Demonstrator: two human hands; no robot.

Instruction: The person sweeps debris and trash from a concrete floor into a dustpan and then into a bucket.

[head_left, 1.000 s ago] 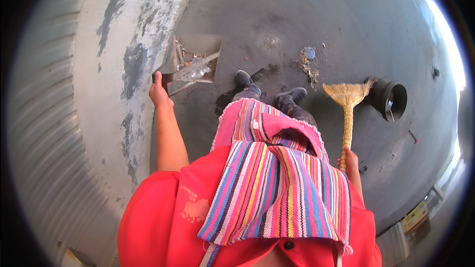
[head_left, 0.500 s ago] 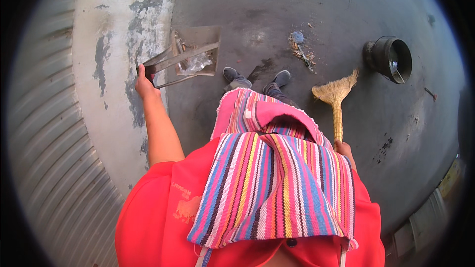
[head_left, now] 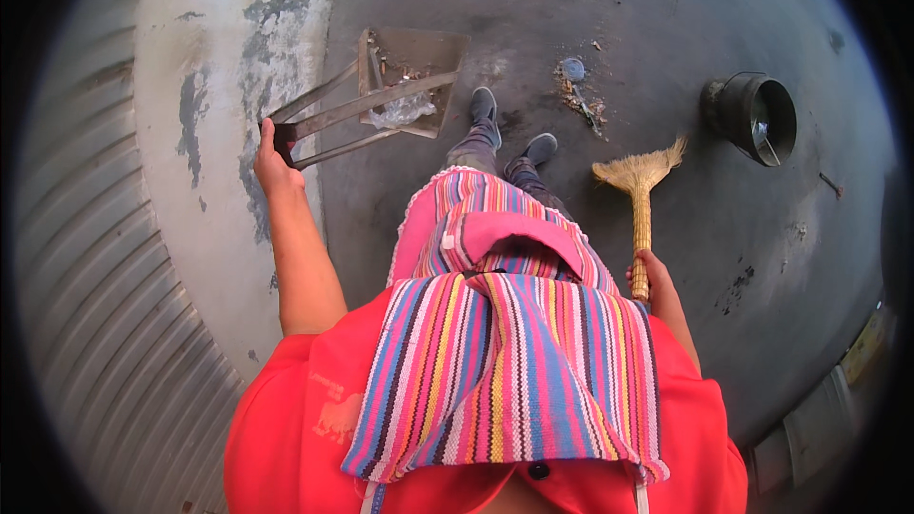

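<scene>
Looking down through the head view, you have both hands occupied. Your left hand, between nine and ten o'clock, is wrapped round the dark grip of a long-framed dustpan, whose tray sits between eleven and twelve, just beside your shoes. The tray holds small scraps and a clear plastic bag; its bars probably let you carry it without bending, and the grip at the frame's end likely helps it stay level. Whether the tray touches the floor, you cannot tell.

Your right hand, near half past three, is curled round the handle of a straw broom, bristles fanned toward twelve. Gripping it close to your body seems to leave the bristles clear of your legs and apron.

Around you lies a grey floor. A debris pile with a round bluish piece lies between one and two, apart from the broom. A black bucket is past two, a short stick near three. From eight to eleven, a pale, flaking strip runs beside ribbed sheeting.
</scene>
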